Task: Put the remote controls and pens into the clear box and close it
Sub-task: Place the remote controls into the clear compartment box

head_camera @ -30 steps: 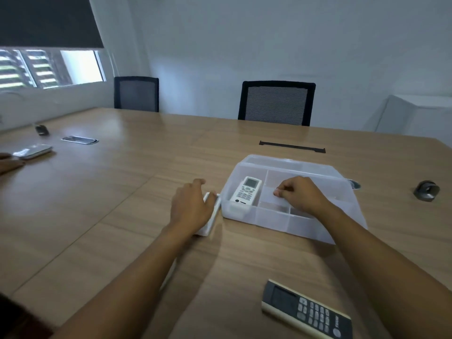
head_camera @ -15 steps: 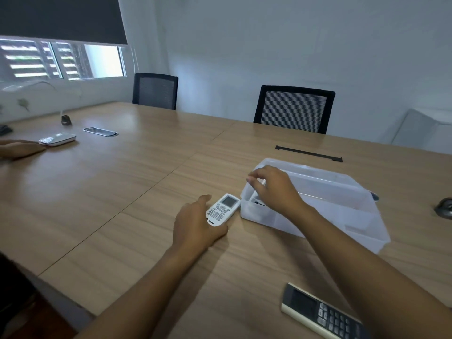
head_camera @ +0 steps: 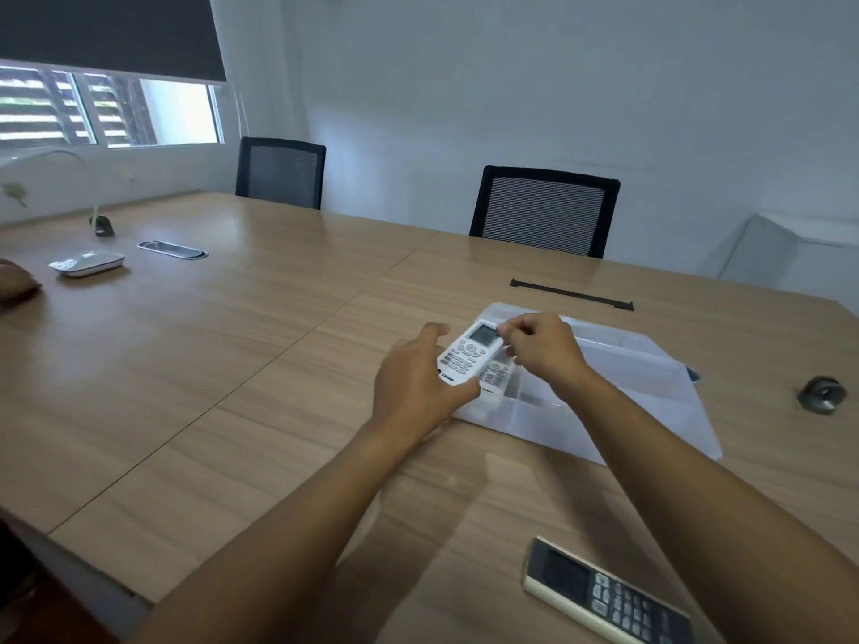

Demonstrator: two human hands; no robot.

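My left hand (head_camera: 413, 388) holds a white remote (head_camera: 467, 355) tilted above the left end of the open clear box (head_camera: 627, 388). The fingertips of my right hand (head_camera: 544, 350) pinch the remote's top edge beside its screen. Under it, a second white remote (head_camera: 495, 377) lies inside the box's left compartment. A dark-faced remote (head_camera: 604, 592) with a cream body lies on the table near me, at the bottom right. No pens are visible.
Another person's hand (head_camera: 14, 283) rests at the far left next to a white device (head_camera: 86, 262). A metal cable tray (head_camera: 172, 249), a black slot (head_camera: 571, 294) and a dark round object (head_camera: 822, 395) sit on the table. Two black chairs (head_camera: 544, 211) stand behind it.
My left hand has lifted the white remote from the table beside the box up over its left end. My right hand moved from the box's rim to the remote's top.
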